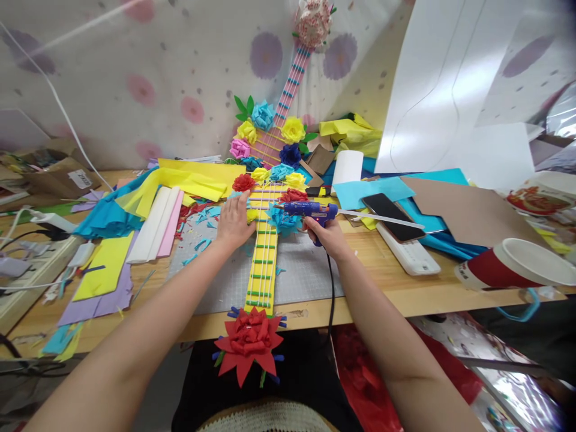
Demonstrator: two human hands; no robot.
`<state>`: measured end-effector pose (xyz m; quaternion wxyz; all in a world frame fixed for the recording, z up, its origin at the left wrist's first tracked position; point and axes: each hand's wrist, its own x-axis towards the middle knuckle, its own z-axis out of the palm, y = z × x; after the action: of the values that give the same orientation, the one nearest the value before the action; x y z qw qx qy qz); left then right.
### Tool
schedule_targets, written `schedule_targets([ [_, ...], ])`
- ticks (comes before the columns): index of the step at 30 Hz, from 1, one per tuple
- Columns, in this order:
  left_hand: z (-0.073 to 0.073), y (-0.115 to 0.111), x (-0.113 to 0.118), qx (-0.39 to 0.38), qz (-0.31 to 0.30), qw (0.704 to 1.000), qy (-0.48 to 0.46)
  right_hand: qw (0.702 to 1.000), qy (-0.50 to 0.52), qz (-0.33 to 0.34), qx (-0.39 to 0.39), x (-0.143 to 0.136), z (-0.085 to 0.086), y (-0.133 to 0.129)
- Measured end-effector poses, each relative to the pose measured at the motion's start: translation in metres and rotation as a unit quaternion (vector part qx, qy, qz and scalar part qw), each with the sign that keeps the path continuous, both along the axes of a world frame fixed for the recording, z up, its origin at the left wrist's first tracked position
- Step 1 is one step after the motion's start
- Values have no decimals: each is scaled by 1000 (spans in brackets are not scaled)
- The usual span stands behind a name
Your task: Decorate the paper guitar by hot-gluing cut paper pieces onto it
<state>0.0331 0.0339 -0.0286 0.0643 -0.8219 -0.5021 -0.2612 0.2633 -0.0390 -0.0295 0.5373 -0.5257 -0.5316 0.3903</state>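
Observation:
A paper guitar with a yellow neck (262,261) lies on the cutting mat, its head end reaching past the table's front edge. A large red paper flower (249,336) covers that end. Around the body are red, yellow and blue paper flowers, among them a blue flower (284,219). My left hand (235,221) rests on the left side of the body, fingers stretched out beside the red flower (243,182). In my right hand (332,238) is a blue glue gun (310,210), its nozzle pointing left over the blue flower. A long white glue stick (382,217) sticks out of its back.
A second, pink paper guitar (292,81) leans on the back wall. Crepe paper rolls (155,225) and yellow sheets lie left. Right are a phone (392,217), a white device (409,252), cardboard (459,210) and a lidded cup (504,264). The gun's black cord (333,294) hangs over the edge.

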Motion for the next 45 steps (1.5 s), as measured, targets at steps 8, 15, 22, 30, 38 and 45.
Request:
schedule_targets([
  [8, -2, -4, -4, 2, 7, 1000, 16, 1000, -2, 3, -6, -1, -2, 0],
  [15, 1, -4, -4, -14, 7, 1000, -4, 1000, -12, -4, -17, -1, -2, -1],
  [22, 3, -2, -38, -34, 26, 998, -35, 999, -26, -11, -18, 0, -2, -2],
  [30, -4, -22, -60, -141, 90, 986, -5, 996, -68, -22, -45, -5, -1, -3],
  [38, -10, -26, -53, -215, 124, 969, 5, 996, -69, -22, -46, -3, -8, -1],
  [45, -10, -17, -54, -349, 134, 923, -95, 995, -82, -17, -50, -4, -5, -3],
])
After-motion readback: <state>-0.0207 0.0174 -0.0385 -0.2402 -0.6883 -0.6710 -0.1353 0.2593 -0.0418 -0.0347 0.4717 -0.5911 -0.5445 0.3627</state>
